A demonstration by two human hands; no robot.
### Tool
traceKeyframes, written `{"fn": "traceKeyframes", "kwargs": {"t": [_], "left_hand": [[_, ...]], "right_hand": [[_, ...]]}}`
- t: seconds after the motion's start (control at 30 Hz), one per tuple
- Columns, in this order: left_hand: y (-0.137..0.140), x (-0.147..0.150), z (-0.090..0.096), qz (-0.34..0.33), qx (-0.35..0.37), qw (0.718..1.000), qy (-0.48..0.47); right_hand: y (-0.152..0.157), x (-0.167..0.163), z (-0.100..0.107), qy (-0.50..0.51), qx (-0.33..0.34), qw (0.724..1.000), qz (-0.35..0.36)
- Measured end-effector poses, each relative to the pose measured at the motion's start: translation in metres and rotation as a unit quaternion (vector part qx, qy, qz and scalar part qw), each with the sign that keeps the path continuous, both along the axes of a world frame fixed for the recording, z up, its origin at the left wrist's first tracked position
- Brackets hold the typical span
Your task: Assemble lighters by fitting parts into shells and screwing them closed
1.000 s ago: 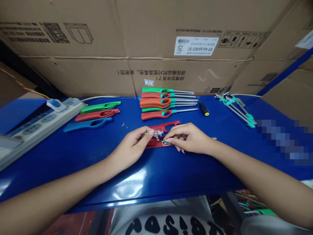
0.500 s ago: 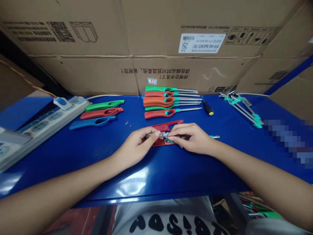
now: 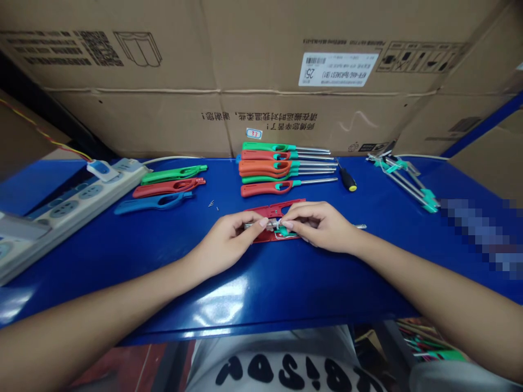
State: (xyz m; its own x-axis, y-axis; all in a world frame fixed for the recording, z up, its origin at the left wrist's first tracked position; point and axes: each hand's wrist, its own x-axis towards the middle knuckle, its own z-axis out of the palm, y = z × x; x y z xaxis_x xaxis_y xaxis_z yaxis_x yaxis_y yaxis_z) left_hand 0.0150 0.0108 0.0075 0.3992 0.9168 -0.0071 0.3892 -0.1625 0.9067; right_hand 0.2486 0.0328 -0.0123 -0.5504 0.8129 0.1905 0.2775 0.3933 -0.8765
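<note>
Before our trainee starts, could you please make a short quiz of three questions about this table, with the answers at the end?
1. True or false: the screwdriver lies to the right of the pile of lighters.

2. Three handles lie beside the power strip. Which colour is nearest to the person?
a) green
b) red
c) blue

3. Fill in: the left hand and the right hand are over an opened lighter case; its colour is ____.

Key: 1. True. 2. c. 3. red.
</note>
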Motion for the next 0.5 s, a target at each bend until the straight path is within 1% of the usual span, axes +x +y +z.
{"fn": "traceKeyframes", "kwargs": {"t": [0.1,0.27,0.4,0.5], "left_hand": [[0.0001,-0.0003,-0.0001,0.002,0.0,1.0,-0.005],[0.0005,-0.0008,0.0,0.008,-0.01,1.0,-0.005],[0.0009,-0.0008,0.0008,0.004,-0.006,1.0,-0.001],[0.0009,-0.0006,0.0014,0.003,-0.006,1.0,0.0]], "right_hand": [[-0.0006,-0.0013,0.0016,0.026,-0.026,0.999,0.0],[-0.0017,-0.0026,0.004,0.043,-0.045,0.998,-0.005],[-0.0011,-0.0021,0.0033,0.045,-0.046,0.998,-0.005],[0.0002,-0.0011,0.0017,0.04,-0.034,0.999,-0.004]]}}
